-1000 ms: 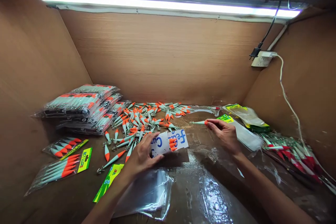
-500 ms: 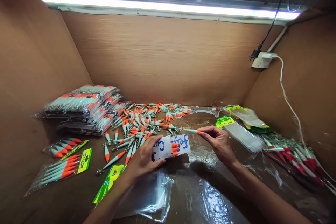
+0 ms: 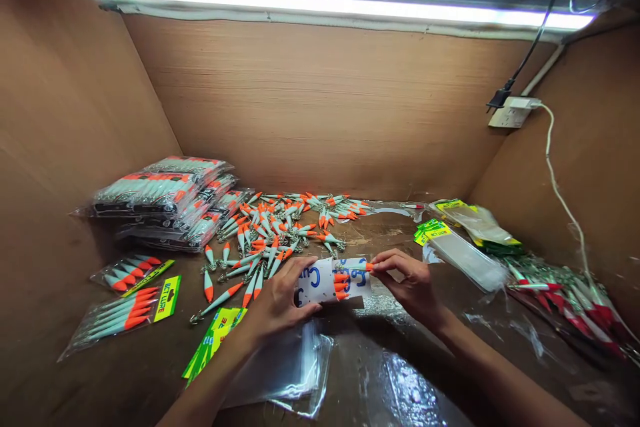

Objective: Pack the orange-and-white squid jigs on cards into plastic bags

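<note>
My left hand (image 3: 274,300) grips a white card (image 3: 320,280) with blue lettering, and a few orange-tipped lures (image 3: 341,285) lie against its right part. My right hand (image 3: 407,282) pinches one pale lure with an orange end (image 3: 356,267) and holds it over the card's right half. Just behind the card lies a loose pile of the same lures (image 3: 280,227). Under my left wrist is a stack of clear plastic bags (image 3: 285,367), with yellow-green header cards (image 3: 213,340) beside it.
Stacked bagged lures (image 3: 165,197) sit at the back left, two filled packs (image 3: 123,310) at the front left. Empty bags with yellow headers (image 3: 463,240) and red-tipped lures (image 3: 565,297) lie to the right. Brown walls enclose the bench; a socket and cable (image 3: 515,113) hang at right.
My right hand carried the single lure leftward from the right side of the bench to the card. My left hand kept hold of the card. The view shifted slightly.
</note>
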